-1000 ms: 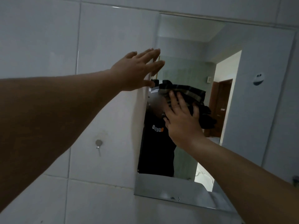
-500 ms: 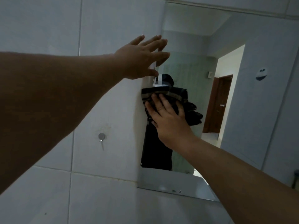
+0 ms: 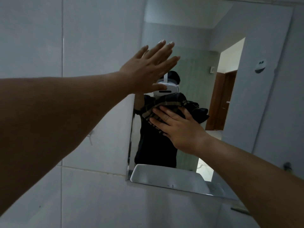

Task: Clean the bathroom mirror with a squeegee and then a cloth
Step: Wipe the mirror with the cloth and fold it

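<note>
A frameless rectangular mirror (image 3: 230,145) hangs on the tiled wall. A dark checked cloth (image 3: 166,102) is pressed flat against the glass near the mirror's left edge by my right hand (image 3: 179,127), fingers spread over it. Part of the cloth bunches out to the right of the hand. My left hand (image 3: 148,69) is open, fingers together and palm toward the wall, over the mirror's left edge above the cloth. I cannot tell whether it touches the glass. No squeegee is in view.
Pale wall tiles (image 3: 98,38) surround the mirror. A small metal hook (image 3: 90,137) sticks out of the tile left of the mirror. The glass reflects a person in dark clothes, a white basin rim (image 3: 164,176), and a brown door (image 3: 225,99).
My right hand has slid the cloth along the glass by the left edge, now angled lower left. My left hand has shifted up and onto the mirror's edge. The view has moved closer.
</note>
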